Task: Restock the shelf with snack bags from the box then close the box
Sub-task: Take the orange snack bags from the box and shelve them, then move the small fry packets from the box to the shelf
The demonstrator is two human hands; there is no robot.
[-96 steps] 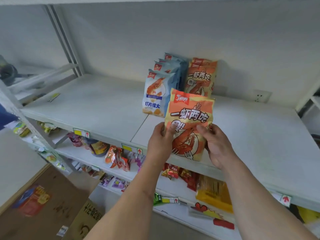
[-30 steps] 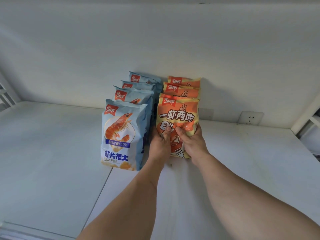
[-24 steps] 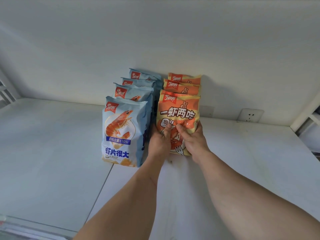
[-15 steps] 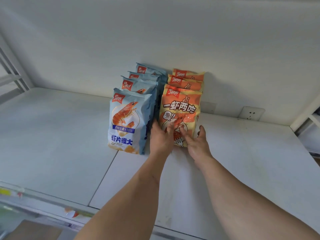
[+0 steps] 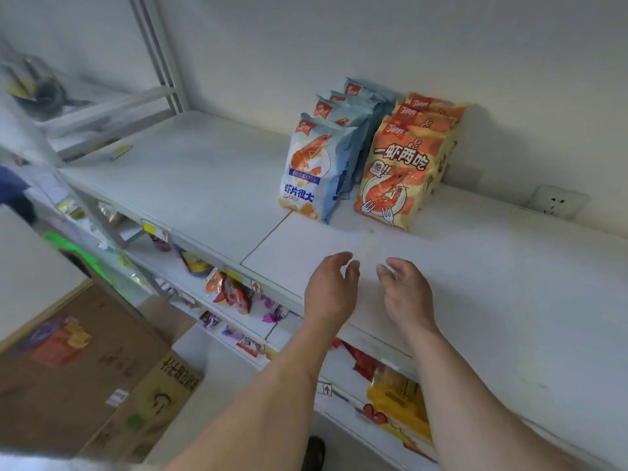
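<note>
1. Both your hands have let go of the front orange shrimp-snack bag (image 5: 399, 175) since half a second ago and come back toward you. The view has swung down and left, so the lower shelves and the cardboard box (image 5: 102, 379) now show.

2. Nearest to you, your left hand (image 5: 331, 290) and right hand (image 5: 406, 294) hang over the front part of the top shelf (image 5: 509, 283). On both, the fingers are loosely curled and hold nothing, and the palms are turned toward each other.

3. The box lies down and to your left, on the floor below the shelving and well apart from both hands. Its flaps look open, though blur hides what is inside. Your left hand is the nearer one, so I judge the next reach drops leftward and down, with the left hand leading.

4. Farther back, the orange bag stands upright at the head of its row, clear of your fingers and straight ahead of them. Its long axis runs vertical, and its face is turned toward you.

5. Just beside it on its left stands the row of blue shrimp-chip bags (image 5: 314, 171), also upright. Both rows run back to the wall (image 5: 373, 35).

6. Much of the top shelf is bare to either side, so restocking looks unfinished and the box is not yet closed.
</note>
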